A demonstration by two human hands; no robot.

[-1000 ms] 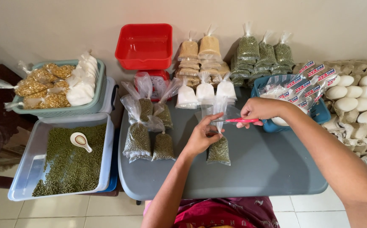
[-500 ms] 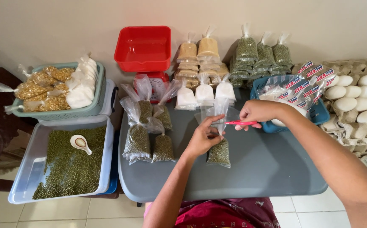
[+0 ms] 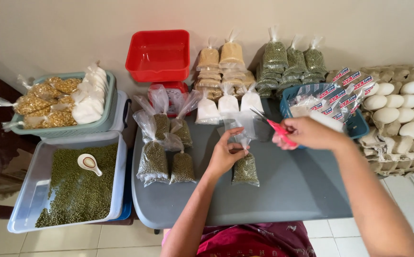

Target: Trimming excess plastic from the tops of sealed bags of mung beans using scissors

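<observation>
Scissors (image 3: 274, 127) now lifted off bag (image 3: 245, 164), right hand (image 3: 311, 133) gripping handles; left hand (image 3: 226, 153) pinching bag neck — cut prob. done.

Beige wall (image 3: 73, 28), tiled floor (image 3: 97, 242)

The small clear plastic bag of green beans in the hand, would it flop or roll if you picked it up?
The small clear plastic bag of green beans, pinched at its neck by the left hand, would probably sag, since the loose beans look free to shift. Lying flat on the grey table, it seems unlikely to roll. The thin film may feel slippery.
</observation>
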